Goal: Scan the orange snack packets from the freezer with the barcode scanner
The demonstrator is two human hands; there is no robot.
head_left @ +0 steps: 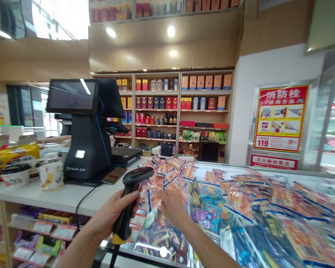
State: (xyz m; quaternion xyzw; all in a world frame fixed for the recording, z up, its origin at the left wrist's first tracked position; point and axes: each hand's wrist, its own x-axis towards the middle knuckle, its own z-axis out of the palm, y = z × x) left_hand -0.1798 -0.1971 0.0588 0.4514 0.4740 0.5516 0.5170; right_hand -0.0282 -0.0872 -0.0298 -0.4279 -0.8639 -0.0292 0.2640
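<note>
Black scanner was gripped by the left hand; clear packets heaped at the freezer were touched by the right hand, its closure indiscernible, and could be sent sliding if one were tugged

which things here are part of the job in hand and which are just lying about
Job in hand:
black scanner, held in the left hand
orange packets, at the right hand

Lying about, it seems:
patterned cup
dark-lidded cup
yellow packet
</note>
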